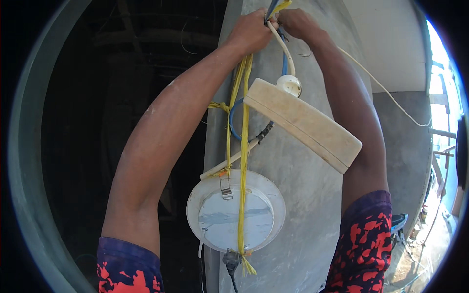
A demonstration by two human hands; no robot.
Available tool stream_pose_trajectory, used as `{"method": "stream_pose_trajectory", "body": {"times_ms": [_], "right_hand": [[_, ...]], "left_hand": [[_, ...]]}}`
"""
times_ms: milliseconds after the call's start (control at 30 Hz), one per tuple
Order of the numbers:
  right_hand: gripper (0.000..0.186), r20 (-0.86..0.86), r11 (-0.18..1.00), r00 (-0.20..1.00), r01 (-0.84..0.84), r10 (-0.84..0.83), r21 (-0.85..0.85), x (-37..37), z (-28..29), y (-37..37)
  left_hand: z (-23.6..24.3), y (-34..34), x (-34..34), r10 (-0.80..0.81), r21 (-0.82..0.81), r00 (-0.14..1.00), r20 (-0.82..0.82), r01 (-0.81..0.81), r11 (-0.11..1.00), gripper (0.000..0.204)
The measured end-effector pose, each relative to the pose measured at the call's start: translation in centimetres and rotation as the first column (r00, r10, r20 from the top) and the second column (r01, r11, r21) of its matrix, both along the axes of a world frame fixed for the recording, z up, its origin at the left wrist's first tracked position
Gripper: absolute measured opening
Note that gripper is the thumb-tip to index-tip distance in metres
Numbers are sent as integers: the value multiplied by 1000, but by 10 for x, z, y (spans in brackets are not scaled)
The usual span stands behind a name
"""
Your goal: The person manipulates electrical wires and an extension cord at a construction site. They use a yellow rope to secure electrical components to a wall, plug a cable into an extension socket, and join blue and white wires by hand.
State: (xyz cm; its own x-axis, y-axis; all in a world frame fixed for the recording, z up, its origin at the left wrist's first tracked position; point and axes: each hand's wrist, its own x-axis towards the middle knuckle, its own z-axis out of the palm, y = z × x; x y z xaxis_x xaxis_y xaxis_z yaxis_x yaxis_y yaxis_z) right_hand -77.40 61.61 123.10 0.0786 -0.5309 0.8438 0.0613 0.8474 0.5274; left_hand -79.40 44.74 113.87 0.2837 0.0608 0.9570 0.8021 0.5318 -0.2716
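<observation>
Both my arms reach up along a grey concrete column [293, 195]. My left hand [250, 32] is closed around a bundle of yellow cord [243, 146] and wires at the top. My right hand [298, 23] grips the same cluster of wires beside it, where blue and yellow wire ends stick out. A white cable [286, 51] runs down from the hands to a cream rectangular box [303, 124] that hangs tilted. Below hangs a round white light fitting [236, 211], tied on by the yellow cord.
A thin white cable [386, 90] sags from my right hand toward the right. A black plug [231, 260] dangles under the round fitting. To the left is a dark interior with roof beams. Bright ground with clutter shows at the lower right.
</observation>
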Motion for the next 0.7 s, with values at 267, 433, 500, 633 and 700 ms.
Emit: {"method": "stream_pose_trajectory", "body": {"times_ms": [267,433,500,633,700], "right_hand": [[31,11,978,981,-195,195,69,3,-4,3],[31,-174,976,960,-209,217,66,-8,14,18],[30,-99,874,876,-479,471,-81,-10,-5,2],[30,-100,840,861,-509,499,-186,-6,-20,-9],[30,-176,828,847,-530,502,-183,-10,-24,-4]], "left_hand": [[-26,-13,41,-213,-61,957,198,229,971,34],[-16,-9,41,-222,-70,968,118,231,970,33],[-22,-10,43,-231,-54,961,151,242,969,32],[-17,-11,41,-22,-15,986,166,25,1000,30],[-21,-8,45,-82,-25,984,160,87,996,30]]}}
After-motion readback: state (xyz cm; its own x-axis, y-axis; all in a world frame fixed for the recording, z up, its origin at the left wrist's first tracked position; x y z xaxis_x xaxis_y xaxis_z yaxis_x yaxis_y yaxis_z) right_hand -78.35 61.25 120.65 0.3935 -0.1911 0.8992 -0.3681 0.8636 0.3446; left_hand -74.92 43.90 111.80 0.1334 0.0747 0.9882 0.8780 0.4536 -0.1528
